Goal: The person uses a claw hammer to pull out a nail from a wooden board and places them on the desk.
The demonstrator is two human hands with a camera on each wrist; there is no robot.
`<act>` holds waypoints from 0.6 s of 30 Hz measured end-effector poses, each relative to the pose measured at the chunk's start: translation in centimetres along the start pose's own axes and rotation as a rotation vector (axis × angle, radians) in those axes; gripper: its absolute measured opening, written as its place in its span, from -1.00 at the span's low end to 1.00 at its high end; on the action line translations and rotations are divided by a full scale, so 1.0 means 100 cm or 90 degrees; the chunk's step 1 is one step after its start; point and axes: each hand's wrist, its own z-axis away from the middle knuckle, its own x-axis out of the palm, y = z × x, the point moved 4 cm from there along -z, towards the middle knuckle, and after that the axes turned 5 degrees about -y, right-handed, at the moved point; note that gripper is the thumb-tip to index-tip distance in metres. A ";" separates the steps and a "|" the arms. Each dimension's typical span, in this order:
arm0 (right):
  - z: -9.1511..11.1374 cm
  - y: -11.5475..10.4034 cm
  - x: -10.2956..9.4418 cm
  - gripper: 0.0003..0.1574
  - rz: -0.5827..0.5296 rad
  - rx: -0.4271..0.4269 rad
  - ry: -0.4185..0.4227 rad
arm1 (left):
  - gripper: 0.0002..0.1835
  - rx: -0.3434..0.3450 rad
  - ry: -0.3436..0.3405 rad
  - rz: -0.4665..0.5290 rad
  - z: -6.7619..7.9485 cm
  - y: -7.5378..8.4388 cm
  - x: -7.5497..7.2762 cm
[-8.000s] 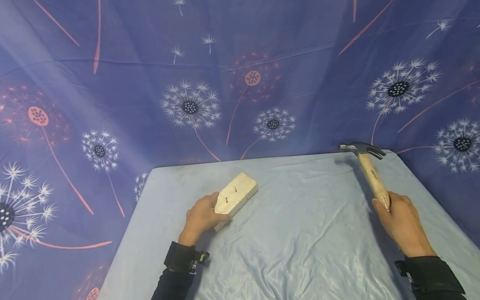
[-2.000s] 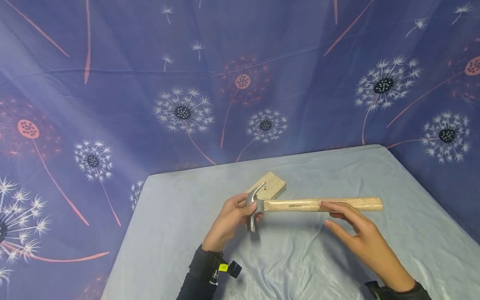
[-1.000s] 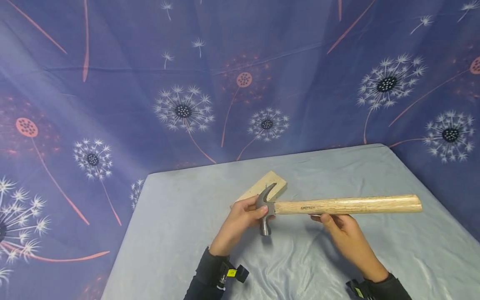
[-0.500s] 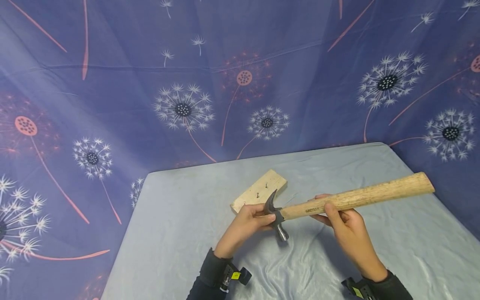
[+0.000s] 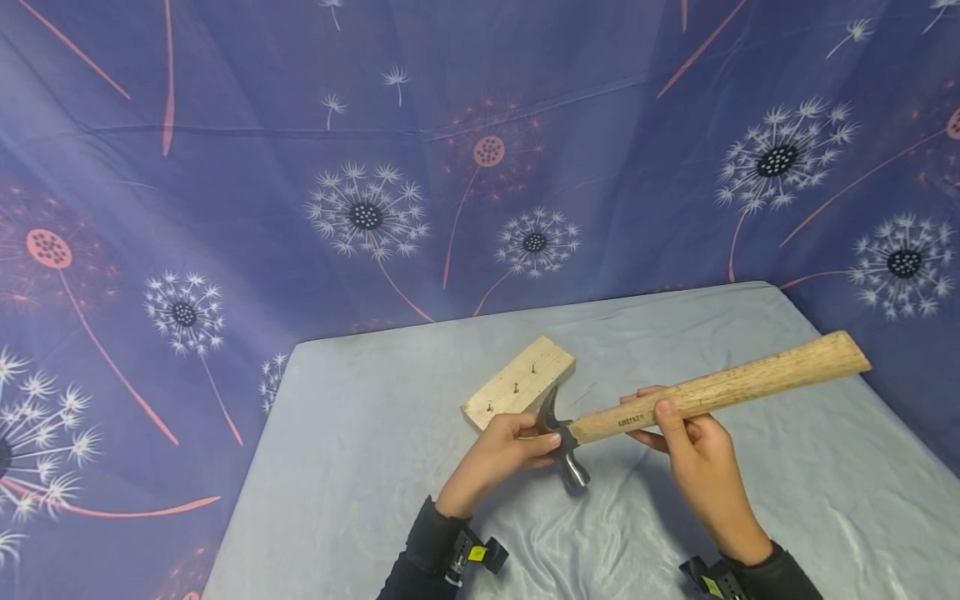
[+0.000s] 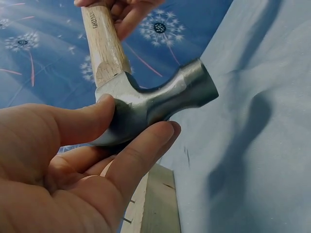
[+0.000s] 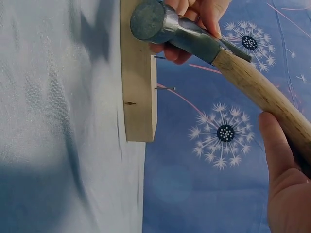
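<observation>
A claw hammer (image 5: 720,387) with a pale wooden handle is held above the table in both hands, its handle slanting up to the right. My left hand (image 5: 498,457) pinches the steel head between thumb and fingers, as the left wrist view shows on the hammer head (image 6: 129,104). My right hand (image 5: 701,462) grips the handle near its printed lettering, thumb on the near side and fingers behind. Behind the head lies a wooden block (image 5: 517,375) with three nails standing up from its top face. In the right wrist view a nail (image 7: 165,88) juts from the block (image 7: 138,97).
A pale blue satin cloth (image 5: 360,467) covers the table, wrinkled toward the front. Purple dandelion-print fabric (image 5: 450,167) hangs close behind the table's back edge and along both sides.
Earlier the left hand held the block and the right the hammer. The left then took the head; the right re-gripped the handle, whose end has swung upward. Lately the head has shifted slightly right.
</observation>
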 end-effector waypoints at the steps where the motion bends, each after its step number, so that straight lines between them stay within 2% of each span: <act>1: 0.000 0.000 0.000 -0.60 0.005 -0.001 0.006 | -0.76 -0.005 -0.003 -0.003 0.000 -0.001 0.001; 6: 0.001 0.001 -0.002 -0.64 0.042 -0.005 0.034 | -0.75 -0.024 -0.016 -0.044 -0.003 -0.007 0.005; 10: 0.001 0.003 -0.002 -0.66 0.075 -0.004 0.030 | -0.74 -0.035 -0.027 -0.074 -0.004 -0.010 0.009; 18: 0.004 0.004 0.000 -0.71 0.154 -0.017 0.025 | -0.65 -0.023 -0.036 -0.103 0.000 -0.007 0.005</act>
